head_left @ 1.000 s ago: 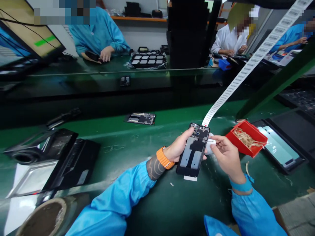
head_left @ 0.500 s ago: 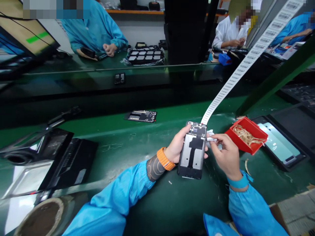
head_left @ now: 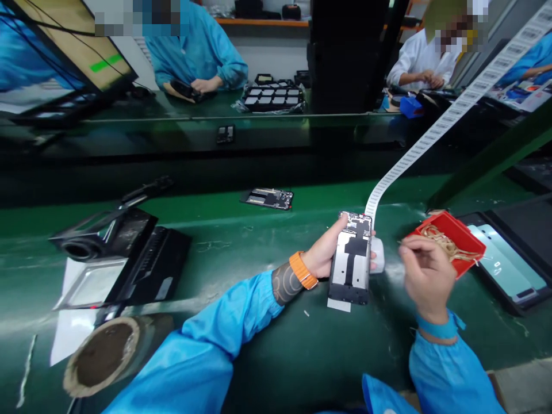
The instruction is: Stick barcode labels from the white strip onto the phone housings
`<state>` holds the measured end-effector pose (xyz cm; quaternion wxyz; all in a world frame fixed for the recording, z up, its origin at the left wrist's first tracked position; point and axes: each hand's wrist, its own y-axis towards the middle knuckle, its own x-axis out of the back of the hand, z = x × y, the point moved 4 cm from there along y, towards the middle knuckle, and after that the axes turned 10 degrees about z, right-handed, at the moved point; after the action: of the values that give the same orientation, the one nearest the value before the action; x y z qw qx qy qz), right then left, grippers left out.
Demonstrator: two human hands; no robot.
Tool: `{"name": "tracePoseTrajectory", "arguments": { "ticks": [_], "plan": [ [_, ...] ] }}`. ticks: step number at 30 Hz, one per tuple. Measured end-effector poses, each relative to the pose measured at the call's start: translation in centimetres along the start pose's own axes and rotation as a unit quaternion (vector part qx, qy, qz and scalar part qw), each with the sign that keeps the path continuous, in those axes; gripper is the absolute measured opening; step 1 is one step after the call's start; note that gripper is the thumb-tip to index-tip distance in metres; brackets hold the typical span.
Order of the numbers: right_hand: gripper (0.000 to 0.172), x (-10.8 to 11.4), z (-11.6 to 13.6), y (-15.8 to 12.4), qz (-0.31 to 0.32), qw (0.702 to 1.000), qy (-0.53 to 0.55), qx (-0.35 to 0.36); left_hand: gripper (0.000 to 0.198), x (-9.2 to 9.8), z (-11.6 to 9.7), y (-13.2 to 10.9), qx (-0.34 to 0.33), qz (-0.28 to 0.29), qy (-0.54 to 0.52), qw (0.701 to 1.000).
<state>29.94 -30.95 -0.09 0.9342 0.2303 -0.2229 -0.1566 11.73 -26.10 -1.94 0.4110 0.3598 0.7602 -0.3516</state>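
My left hand (head_left: 321, 251) grips an opened smartphone (head_left: 350, 261), its circuit board and a silver area with a black strip facing up. The thumb lies by the board at the top edge. A white rounded object (head_left: 377, 256) shows beside and partly behind the phone, and a pale piece (head_left: 338, 305) sticks out below it. To the right, apart from the phone, my right hand (head_left: 429, 273) is pinched. Whatever is between its fingertips is too small to name. This hand is in front of a red bin (head_left: 468, 268) with tan bands (head_left: 446, 241) in it.
A long strip of barcode labels (head_left: 457, 106) slants down behind the phone. Another opened phone (head_left: 269, 198) lies further back. At left stand a black device (head_left: 166, 261) and a round brown-topped pot (head_left: 101, 353). A case with pale panels (head_left: 509, 261) lies right. Co-workers (head_left: 196, 52) sit opposite.
My right hand has moved right, away from the phone's edge, and the white piece it pinched there is no longer in its fingers. The view has turned left. My left hand still holds the phone.
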Motion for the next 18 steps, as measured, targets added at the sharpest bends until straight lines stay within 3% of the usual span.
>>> {"name": "tracePoseTrajectory", "arguments": {
  "ticks": [2,4,8,11,13,18],
  "plan": [
    [0.011,1.3,-0.4,0.6,-0.048,0.990,0.116,-0.066,0.047,0.9,0.2,-0.2,0.003,-0.063,0.056,0.996],
    [0.014,1.9,0.0,1.4,-0.048,0.968,0.218,-0.114,0.029,1.6,0.2,-0.5,-0.021,-0.119,0.089,0.989],
    [0.016,0.0,2.4,2.5,0.068,0.928,0.324,-0.173,0.022,2.2,-0.3,-1.2,-0.099,-0.178,0.077,0.976],
    [0.015,-3.4,4.1,1.6,0.194,0.876,0.381,-0.223,0.047,2.0,-1.3,-0.9,-0.143,-0.145,0.006,0.979],
    [0.016,-5.3,4.8,0.6,0.243,0.849,0.405,-0.236,0.058,1.6,-2.1,-0.4,-0.180,-0.101,-0.047,0.977],
    [0.015,-7.6,5.3,-1.6,0.315,0.870,0.316,-0.209,0.047,-0.2,-3.2,1.3,-0.248,-0.009,-0.079,0.965]
  ]
}}
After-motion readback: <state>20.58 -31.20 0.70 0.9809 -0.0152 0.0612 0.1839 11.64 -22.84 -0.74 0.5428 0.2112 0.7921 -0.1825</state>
